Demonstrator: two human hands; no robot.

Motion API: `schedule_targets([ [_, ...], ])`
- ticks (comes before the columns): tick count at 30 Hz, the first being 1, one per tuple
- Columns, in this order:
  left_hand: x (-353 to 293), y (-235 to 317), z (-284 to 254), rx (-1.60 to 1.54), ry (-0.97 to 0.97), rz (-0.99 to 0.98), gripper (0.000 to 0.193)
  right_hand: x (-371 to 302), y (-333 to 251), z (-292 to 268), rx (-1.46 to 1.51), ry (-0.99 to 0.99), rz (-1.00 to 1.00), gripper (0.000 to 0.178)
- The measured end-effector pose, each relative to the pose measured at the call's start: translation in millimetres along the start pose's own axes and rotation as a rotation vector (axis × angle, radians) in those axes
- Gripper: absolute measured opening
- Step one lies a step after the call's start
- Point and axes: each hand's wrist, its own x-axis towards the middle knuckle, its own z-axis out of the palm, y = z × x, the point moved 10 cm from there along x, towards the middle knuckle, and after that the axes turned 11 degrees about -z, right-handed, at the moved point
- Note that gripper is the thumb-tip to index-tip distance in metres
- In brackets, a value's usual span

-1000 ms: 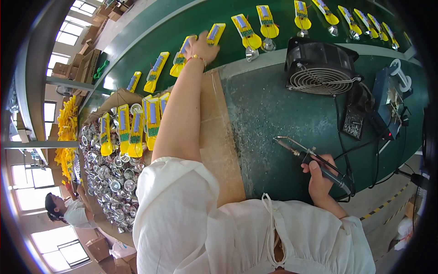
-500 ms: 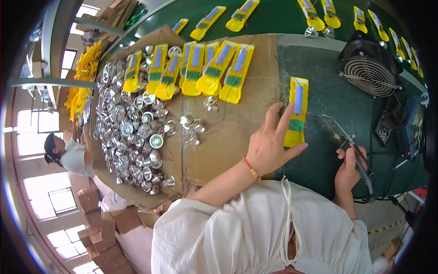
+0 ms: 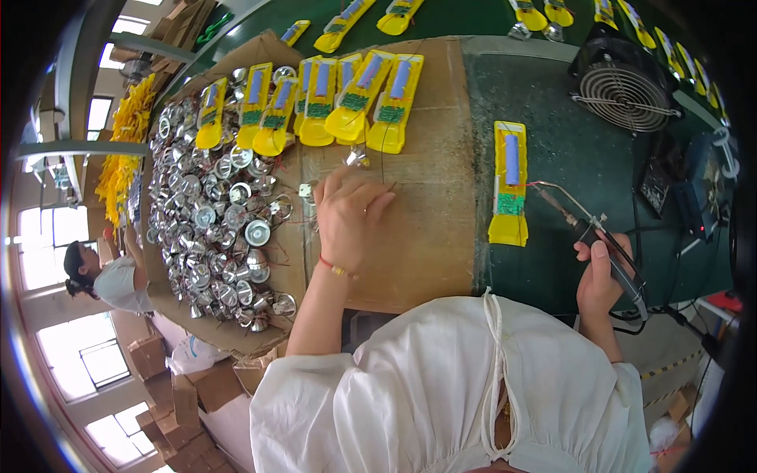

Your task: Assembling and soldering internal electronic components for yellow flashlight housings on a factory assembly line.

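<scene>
My right hand (image 3: 601, 276) is wrapped round a soldering iron (image 3: 587, 230) with a thin bent metal guide along it. The iron's tip end lies just right of a yellow plastic housing (image 3: 509, 235) on the green mat. That housing holds a lavender cylindrical cell (image 3: 512, 160) and a green circuit board (image 3: 510, 205). My left hand (image 3: 343, 221) is over the cardboard, its fingers bent and thumb apart. Just beyond its fingers sits a small silver reflector (image 3: 356, 156). Beside it is a small white square piece (image 3: 306, 191). Its fingertips are partly hidden.
A heap of silver reflector cups (image 3: 205, 217) covers the left of the cardboard (image 3: 434, 229). Several yellow housings (image 3: 319, 130) lie in a row behind my left hand. A black fan (image 3: 627, 98) stands at the back right. Another person (image 3: 106, 272) is at far left.
My left hand has moved left, from beside the single yellow housing to the small reflectors on the cardboard. The soldering iron, in my right hand, shows its tip nearer that housing.
</scene>
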Motion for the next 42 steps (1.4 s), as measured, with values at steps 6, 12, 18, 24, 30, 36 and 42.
schedule_targets([
  [6, -20, 63, 29, -0.627, -0.292, -0.156, 0.008, -21, -6, 8, -0.064, -0.179, 0.042, 0.018],
  [12, -24, 86, 55, -0.757, -0.304, -0.274, 0.009, -19, -22, 19, -0.153, -0.326, -0.185, 0.016],
  [18, -26, 88, 68, -0.713, -0.298, -0.306, 0.010, -14, -16, 23, -0.207, -0.350, -0.114, 0.012],
  [24, -26, 89, 72, -0.723, -0.315, -0.337, 0.010, -18, 2, 20, -0.199, -0.337, 0.005, 0.015],
  [30, -26, 89, 73, -0.711, -0.328, -0.336, 0.010, -19, 9, 8, -0.083, -0.136, 0.066, 0.019],
  [36, -24, 94, 68, -0.662, -0.277, -0.242, 0.012, -18, 5, 11, -0.076, -0.155, 0.058, 0.019],
  [42, -25, 89, 74, -0.701, -0.315, -0.304, 0.013, -18, 8, 18, -0.099, -0.191, 0.086, 0.018],
])
